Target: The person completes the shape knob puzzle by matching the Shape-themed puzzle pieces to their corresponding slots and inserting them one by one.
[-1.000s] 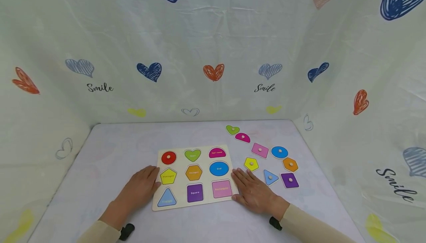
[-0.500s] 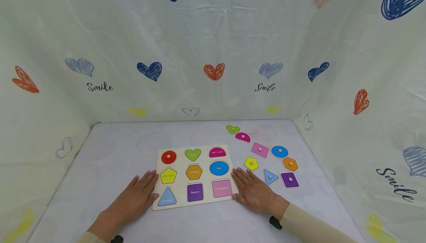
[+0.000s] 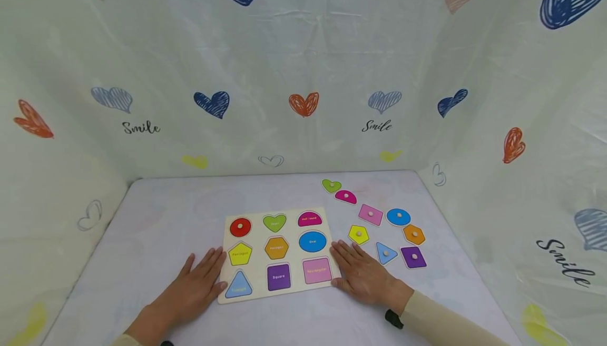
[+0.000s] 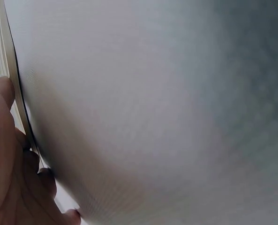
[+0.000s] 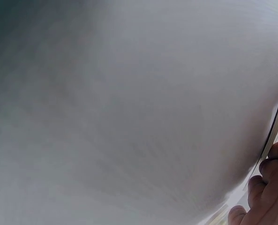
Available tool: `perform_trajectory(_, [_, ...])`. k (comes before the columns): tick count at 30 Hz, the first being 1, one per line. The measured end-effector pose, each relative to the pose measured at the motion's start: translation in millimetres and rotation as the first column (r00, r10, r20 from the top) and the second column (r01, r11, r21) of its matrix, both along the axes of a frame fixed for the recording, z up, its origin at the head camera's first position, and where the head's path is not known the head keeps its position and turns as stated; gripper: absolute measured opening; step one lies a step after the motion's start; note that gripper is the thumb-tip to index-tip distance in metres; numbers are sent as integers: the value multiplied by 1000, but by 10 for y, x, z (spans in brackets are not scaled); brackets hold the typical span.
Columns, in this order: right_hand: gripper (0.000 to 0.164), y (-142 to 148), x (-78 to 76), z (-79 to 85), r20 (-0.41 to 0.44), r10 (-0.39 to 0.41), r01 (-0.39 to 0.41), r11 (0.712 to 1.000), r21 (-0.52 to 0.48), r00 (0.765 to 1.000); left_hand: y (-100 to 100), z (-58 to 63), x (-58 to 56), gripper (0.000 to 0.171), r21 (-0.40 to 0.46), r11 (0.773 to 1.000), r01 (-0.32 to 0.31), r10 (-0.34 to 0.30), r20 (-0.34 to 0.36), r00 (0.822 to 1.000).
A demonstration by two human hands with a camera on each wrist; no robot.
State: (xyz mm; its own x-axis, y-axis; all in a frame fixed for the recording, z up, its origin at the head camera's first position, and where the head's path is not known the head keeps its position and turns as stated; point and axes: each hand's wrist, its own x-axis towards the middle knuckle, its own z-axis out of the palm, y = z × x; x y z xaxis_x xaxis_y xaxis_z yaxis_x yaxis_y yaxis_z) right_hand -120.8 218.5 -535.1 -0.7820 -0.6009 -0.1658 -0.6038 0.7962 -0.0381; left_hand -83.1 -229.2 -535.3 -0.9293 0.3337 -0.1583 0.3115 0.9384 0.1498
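Note:
A cream wooden shape puzzle board (image 3: 296, 268) lies flat on the table, printed with coloured, labelled shapes. A red round puzzle piece (image 3: 240, 227) with a knob sits in its upper left corner. My left hand (image 3: 192, 288) lies palm down along the left edge, fingers straight and slightly spread, fingertips right at the board. On the opposite side my right hand (image 3: 365, 275) lies flat, its extended fingertips and thumb against the right edge. Both wrist views look along the tabletop, where the fingers (image 4: 3, 89) and fingers (image 5: 270, 168) meet the board's thin side.
Loose knobbed pieces lie right of the board: a green heart (image 3: 331, 186), magenta half round (image 3: 345, 197), pink rectangle (image 3: 370, 215), blue oval (image 3: 398, 217), yellow pentagon (image 3: 358, 235), orange hexagon (image 3: 414, 235), blue triangle (image 3: 386, 253) and purple square (image 3: 413, 257). A heart-patterned curtain (image 3: 265, 61) surrounds the table.
My left hand has slid toward me along the board's left edge, and its fingers have spread and straightened. The right hand, board and loose pieces have stayed in place.

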Motion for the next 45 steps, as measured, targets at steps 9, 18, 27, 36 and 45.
perform_trajectory(9, [81, 5, -30, 5, 8, 0, 0, 1000, -6, 1000, -12, 6, -2, 80, 5, 1000, -1, 1, 27, 1000])
perform_trajectory(18, [71, -18, -270, 123, -27, -22, 19, 994, -108, 999, 18, 77, 4, 81, 32, 999, -25, 22, 90, 996])
perform_trajectory(27, [50, -1, -919, 312, -250, -150, 95, 971, -218, 957, 42, 54, -6, 80, 39, 998, -58, 54, 113, 992])
perform_trajectory(36, [45, -12, -1649, 405, -378, -218, 147, 967, -208, 900, 3, -10, -3, 82, 29, 998, -58, 54, 108, 993])
perform_trajectory(45, [41, -150, -2087, 391, -311, -275, 235, 959, -158, 910, -6, -9, -17, 81, 1, 999, -51, 51, 100, 994])
